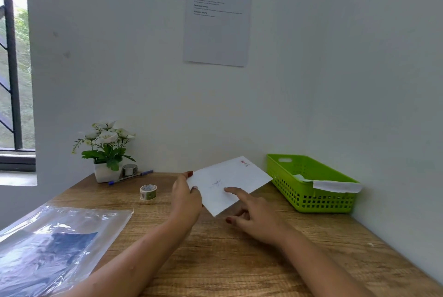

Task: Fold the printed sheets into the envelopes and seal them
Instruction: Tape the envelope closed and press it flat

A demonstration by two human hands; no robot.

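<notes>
On the wood-grain table (215, 260), beyond a glossy crinkled plastic sleeve (60, 236) at lower left, the left hand (185, 197) pinches the flat white envelope (230, 184) by its edge at mid-frame, the right hand (251, 215) lays a straight forefinger on it, near a green latticed basket (311, 200).

Envelope (230, 184) over middle of table (227, 260).
Left hand (185, 197) pinches envelope's left edge.
Right hand (254, 215) at envelope's near side, one finger on top.
Basket (321, 200) right of envelope, on table, by wall.
Paper (335, 186) in basket, hanging over rim.
Tape roll (148, 192) left of envelope, on table.
Pen (130, 177), small roll (129, 169), flower pot (107, 172) farther left, farther back.
Plastic bag (60, 236) far left of envelope, nearer to person.
Sheet (218, 16) on wall, high above envelope.
</notes>
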